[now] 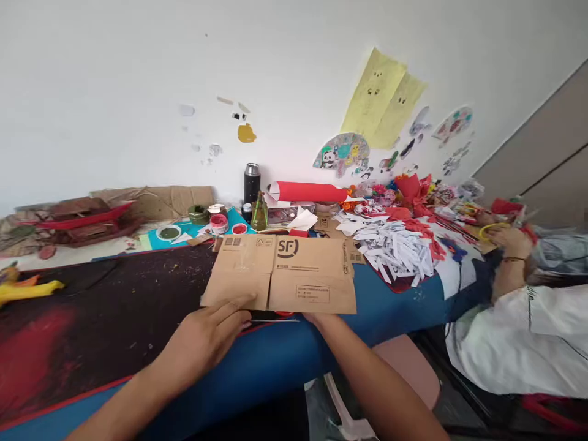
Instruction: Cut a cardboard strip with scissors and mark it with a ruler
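Head view: cardboard is held above the table's near edge, gripped at 7 o'clock by the left hand. Right hand is mostly hidden beneath; grip cannot be told. Paper strips noted toward 3 o'clock.

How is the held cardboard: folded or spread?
Spread, judging by the cardboard, whose printed face shows flat; whether a layer folds underneath, cannot tell.
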